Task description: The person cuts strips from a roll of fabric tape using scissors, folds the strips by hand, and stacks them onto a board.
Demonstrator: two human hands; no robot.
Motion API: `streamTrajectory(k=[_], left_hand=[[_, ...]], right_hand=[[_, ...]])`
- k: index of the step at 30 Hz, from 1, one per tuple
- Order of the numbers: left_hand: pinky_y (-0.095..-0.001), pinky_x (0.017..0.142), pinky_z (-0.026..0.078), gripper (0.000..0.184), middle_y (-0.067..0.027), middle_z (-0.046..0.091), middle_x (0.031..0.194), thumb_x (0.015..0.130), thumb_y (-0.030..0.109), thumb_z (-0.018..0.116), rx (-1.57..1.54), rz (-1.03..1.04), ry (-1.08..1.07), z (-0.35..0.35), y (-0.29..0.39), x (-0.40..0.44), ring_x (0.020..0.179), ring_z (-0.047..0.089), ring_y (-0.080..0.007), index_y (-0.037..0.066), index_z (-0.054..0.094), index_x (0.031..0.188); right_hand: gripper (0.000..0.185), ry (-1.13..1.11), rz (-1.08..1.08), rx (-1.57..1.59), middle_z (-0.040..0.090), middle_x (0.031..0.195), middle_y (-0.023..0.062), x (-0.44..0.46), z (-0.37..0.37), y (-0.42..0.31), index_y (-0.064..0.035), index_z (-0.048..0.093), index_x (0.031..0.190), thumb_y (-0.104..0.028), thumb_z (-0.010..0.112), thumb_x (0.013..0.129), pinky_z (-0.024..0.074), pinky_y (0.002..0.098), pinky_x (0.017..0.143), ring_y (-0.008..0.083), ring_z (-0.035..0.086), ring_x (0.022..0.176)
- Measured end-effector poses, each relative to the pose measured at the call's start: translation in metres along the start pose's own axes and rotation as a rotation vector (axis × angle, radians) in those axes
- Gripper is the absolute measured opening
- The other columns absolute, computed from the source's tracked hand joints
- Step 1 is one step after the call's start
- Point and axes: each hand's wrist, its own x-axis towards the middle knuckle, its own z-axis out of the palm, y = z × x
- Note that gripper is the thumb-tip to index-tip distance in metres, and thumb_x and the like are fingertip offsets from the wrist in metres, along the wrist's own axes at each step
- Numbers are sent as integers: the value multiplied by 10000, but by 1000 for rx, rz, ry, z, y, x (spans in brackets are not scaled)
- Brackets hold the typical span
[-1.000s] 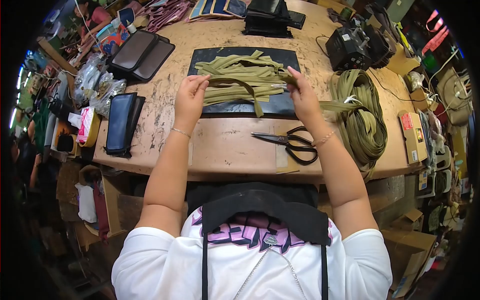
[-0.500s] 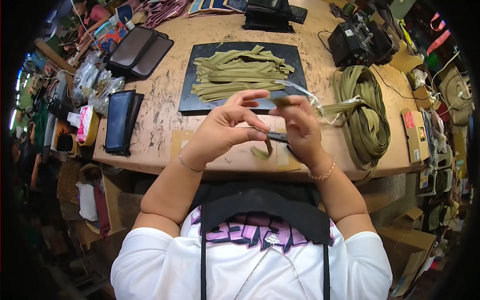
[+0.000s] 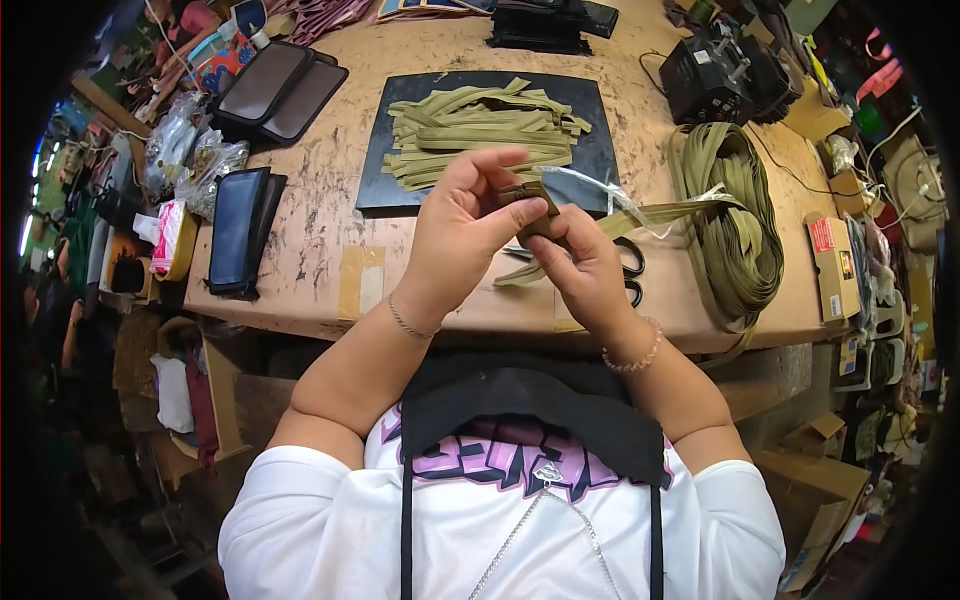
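Note:
My left hand (image 3: pixel 462 220) pinches a folded end of olive zipper tape (image 3: pixel 535 200) between thumb and fingers. Close against it, my right hand (image 3: pixel 588 268) grips the same tape from below. A loose tail of tape sticks out under the fingers. Scissors (image 3: pixel 632 258) with black handles show behind my right hand, partly hidden by it; they seem to lie on the table. Beyond the hands, a pile of cut zipper strips (image 3: pixel 490 140) covers a black board (image 3: pixel 375 190). A thick coil of zipper tape (image 3: pixel 755 250) lies to the right, one length running toward my right hand.
Dark pouches (image 3: pixel 240 235) and mesh-faced cases (image 3: pixel 290 95) lie at the left of the worn table (image 3: pixel 310 200). A black machine (image 3: pixel 705 85) stands back right, near a small cardboard box (image 3: pixel 828 270). Black pieces are stacked at the back. Another person is at the far upper left.
My hands have come together on the zipper tape, the right one moving lower and inward. The scissors' handles now show to the right of my right hand.

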Motion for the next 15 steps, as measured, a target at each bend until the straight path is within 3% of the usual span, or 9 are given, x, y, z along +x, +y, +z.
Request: streamTrajectory(k=[5, 15], left_hand=[[-212, 732, 523, 166, -13, 707, 893, 888, 47, 756, 90, -75, 4, -6, -2, -4, 808, 637, -65, 3, 694, 1036], [-205, 702, 525, 148, -22, 713, 866, 896, 72, 753, 97, -74, -2, -3, 1, -5, 781, 637, -60, -12, 712, 1010]], right_hand=[[136, 5, 190, 233, 535, 804, -7, -11, 6, 5, -35, 593, 911, -132, 683, 944, 417, 254, 696, 88, 489, 755], [140, 1, 154, 236, 555, 827, -21, -10, 4, 1, -31, 613, 949, -157, 674, 961, 416, 233, 691, 65, 493, 762]])
